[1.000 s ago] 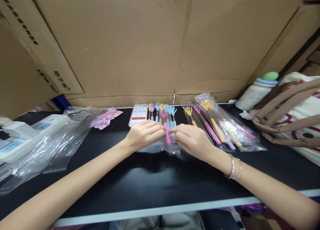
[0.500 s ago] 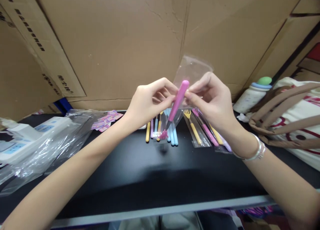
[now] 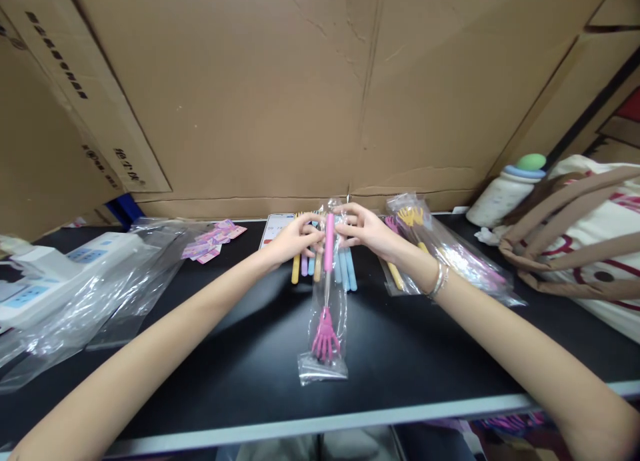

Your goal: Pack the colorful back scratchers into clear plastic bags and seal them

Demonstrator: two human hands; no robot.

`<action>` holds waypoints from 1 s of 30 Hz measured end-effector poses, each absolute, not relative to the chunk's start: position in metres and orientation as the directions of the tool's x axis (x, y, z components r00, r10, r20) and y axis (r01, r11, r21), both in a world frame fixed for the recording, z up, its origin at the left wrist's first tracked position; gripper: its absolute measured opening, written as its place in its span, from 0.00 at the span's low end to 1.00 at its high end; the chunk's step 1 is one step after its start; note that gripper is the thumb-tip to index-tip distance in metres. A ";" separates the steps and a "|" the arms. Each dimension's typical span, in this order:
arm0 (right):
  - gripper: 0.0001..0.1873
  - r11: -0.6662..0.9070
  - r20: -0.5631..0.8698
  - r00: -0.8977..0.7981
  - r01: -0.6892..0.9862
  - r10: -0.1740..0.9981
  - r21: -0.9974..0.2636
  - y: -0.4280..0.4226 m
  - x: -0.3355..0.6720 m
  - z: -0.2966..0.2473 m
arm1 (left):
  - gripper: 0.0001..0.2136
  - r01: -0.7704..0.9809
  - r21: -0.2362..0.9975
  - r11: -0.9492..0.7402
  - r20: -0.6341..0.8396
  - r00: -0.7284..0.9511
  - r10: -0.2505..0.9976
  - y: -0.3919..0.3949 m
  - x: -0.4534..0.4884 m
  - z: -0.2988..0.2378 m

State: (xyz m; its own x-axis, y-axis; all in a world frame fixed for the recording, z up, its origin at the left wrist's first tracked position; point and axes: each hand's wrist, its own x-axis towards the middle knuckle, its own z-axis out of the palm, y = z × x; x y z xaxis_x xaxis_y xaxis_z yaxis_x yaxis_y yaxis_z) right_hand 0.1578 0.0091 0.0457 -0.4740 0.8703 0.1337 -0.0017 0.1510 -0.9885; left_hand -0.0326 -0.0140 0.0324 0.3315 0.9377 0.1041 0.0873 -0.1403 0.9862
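A pink back scratcher (image 3: 325,334) with a hand-shaped head lies inside a clear plastic bag (image 3: 313,371), head toward me and handle away. At the bag's far end, my left hand (image 3: 295,239) pinches its left edge beside the handle. My right hand (image 3: 369,233) has its fingers curled on the opposite edge. Partly hidden behind both hands is a row of back scratchers with yellow, purple and blue handles (image 3: 351,274). To the right of my right hand lie bagged back scratchers, one with a yellow head (image 3: 411,215).
Clear plastic bags (image 3: 115,301) and a white power strip (image 3: 95,261) lie at the left, near pink cards (image 3: 213,241). A white bottle (image 3: 505,194) and a cloth bag (image 3: 595,241) stand at the right. Cardboard (image 3: 260,101) walls the back of the black table (image 3: 240,381).
The pink back scratcher and its bag have come down from midair to the table, turned lengthwise toward me. Both hands moved down and away, staying on its far end.
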 end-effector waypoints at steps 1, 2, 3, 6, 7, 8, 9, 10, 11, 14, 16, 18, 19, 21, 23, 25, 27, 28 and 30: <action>0.21 0.130 0.112 -0.478 0.005 0.871 -0.992 0.011 0.158 0.040 | 0.11 0.092 0.988 -0.128 0.090 0.333 0.939 -0.012 -0.032 0.026; 0.21 0.118 0.099 -0.481 0.009 0.871 -0.993 0.013 0.158 0.036 | 0.11 0.096 0.988 -0.117 0.079 0.335 0.939 -0.011 -0.032 0.021; 0.21 0.111 0.093 -0.482 0.009 0.871 -0.994 0.014 0.158 0.032 | 0.11 0.098 0.989 -0.111 0.072 0.335 0.940 -0.010 -0.032 0.018; 0.20 0.115 0.105 -0.476 -0.007 0.873 -0.993 0.017 0.157 0.025 | 0.11 0.092 0.990 -0.108 0.072 0.327 0.942 -0.007 -0.029 0.015; 0.20 0.121 0.113 -0.474 -0.014 0.873 -0.993 0.018 0.157 0.024 | 0.11 0.087 0.990 -0.114 0.081 0.322 0.943 -0.006 -0.028 0.015; 0.20 0.127 0.123 -0.473 -0.022 0.873 -0.992 0.018 0.156 0.023 | 0.12 0.084 0.989 -0.125 0.092 0.315 0.945 -0.005 -0.027 0.015; 0.20 0.135 0.133 -0.471 -0.030 0.872 -0.990 0.019 0.156 0.022 | 0.13 0.081 0.987 -0.138 0.107 0.307 0.946 -0.005 -0.025 0.015; 0.20 0.143 0.144 -0.468 -0.038 0.872 -0.989 0.020 0.155 0.021 | 0.15 0.079 0.985 -0.152 0.122 0.300 0.946 -0.004 -0.024 0.015; 0.20 0.150 0.154 -0.464 -0.046 0.872 -0.988 0.020 0.154 0.019 | 0.16 0.076 0.983 -0.168 0.139 0.293 0.946 -0.003 -0.022 0.014; 0.20 0.168 0.181 -0.450 -0.069 0.874 -0.983 0.021 0.151 0.014 | 0.17 0.062 0.975 -0.211 0.187 0.269 0.945 0.000 -0.020 0.011; 0.20 0.181 0.197 -0.442 -0.077 0.875 -0.980 0.021 0.150 0.011 | 0.16 0.055 0.971 -0.234 0.213 0.254 0.943 0.001 -0.020 0.008; 0.20 0.198 0.211 -0.438 -0.076 0.874 -0.977 0.021 0.149 0.009 | 0.14 0.053 0.966 -0.251 0.232 0.238 0.943 0.000 -0.020 0.005; 0.20 0.207 0.217 -0.438 -0.072 0.872 -0.976 0.021 0.148 0.009 | 0.13 0.052 0.965 -0.258 0.240 0.230 0.943 0.000 -0.021 0.005; 0.20 0.224 0.226 -0.441 -0.056 0.869 -0.973 0.022 0.148 0.009 | 0.13 0.051 0.962 -0.266 0.250 0.217 0.944 0.000 -0.021 0.003; 0.19 0.239 0.231 -0.443 -0.037 0.866 -0.970 0.023 0.148 0.009 | 0.15 0.051 0.961 -0.272 0.256 0.211 0.943 0.001 -0.021 0.001; 0.19 0.252 0.235 -0.446 -0.021 0.864 -0.968 0.025 0.148 0.008 | 0.16 0.055 0.958 -0.282 0.265 0.208 0.942 0.002 -0.021 0.000; 0.19 0.262 0.240 -0.450 -0.013 0.860 -0.965 0.028 0.148 0.007 | 0.15 0.060 0.954 -0.294 0.277 0.202 0.939 0.003 -0.020 0.000; 0.19 0.267 0.243 -0.454 -0.012 0.857 -0.964 0.029 0.149 0.006 | 0.16 0.063 0.952 -0.299 0.281 0.198 0.939 0.002 -0.020 0.000; 0.19 0.272 0.247 -0.461 -0.012 0.853 -0.962 0.031 0.150 0.005 | 0.16 0.071 0.950 -0.304 0.285 0.193 0.939 0.001 -0.020 0.000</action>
State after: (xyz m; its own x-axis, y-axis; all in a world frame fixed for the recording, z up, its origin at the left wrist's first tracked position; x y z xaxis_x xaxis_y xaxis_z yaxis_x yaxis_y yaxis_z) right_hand 0.1496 0.0307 0.0047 -0.4606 0.8527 0.2466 -0.0116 0.2720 -0.9622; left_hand -0.0196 0.0012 -0.0005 0.1931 0.9388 0.2854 0.0714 -0.3035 0.9501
